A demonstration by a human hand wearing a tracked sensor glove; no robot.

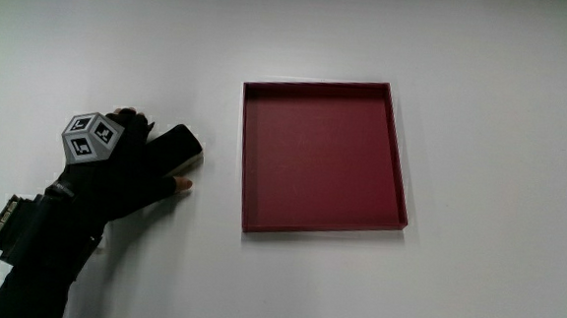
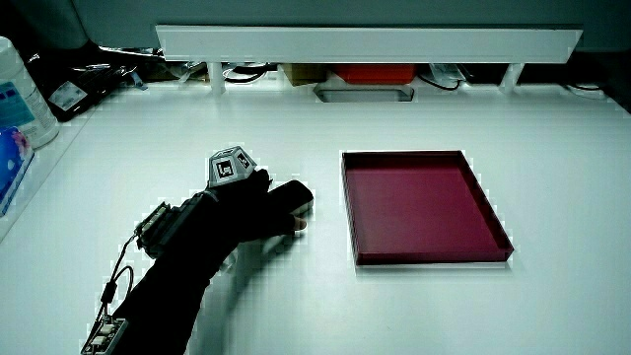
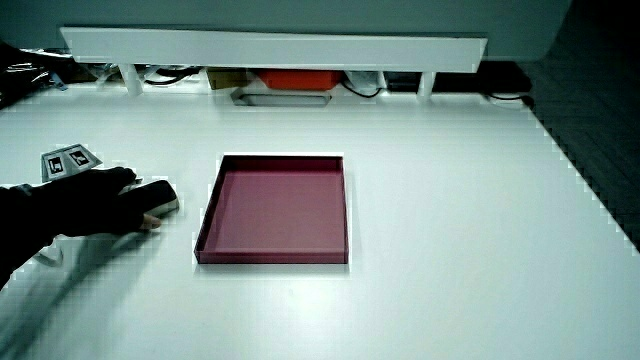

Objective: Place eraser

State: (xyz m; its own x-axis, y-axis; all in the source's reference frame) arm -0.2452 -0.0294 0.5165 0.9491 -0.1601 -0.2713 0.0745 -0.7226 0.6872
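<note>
- A dark, block-shaped eraser with rounded corners is seen lying on the counter, beside the tray and apart from it.
- The eraser is covered in part by the hands: the black fabric glove rests over the end nearer the person, with fingers curled on the eraser and a bare fingertip showing at its side.
- A small cube with black-and-white patterned faces is carried on the back of the glove.
- A shallow square tray in dark red, with a low rim and a flat matte floor, is seen on the smooth white counter.
- In both side views a low white partition is seen at the counter's edge farthest from the person.
</note>
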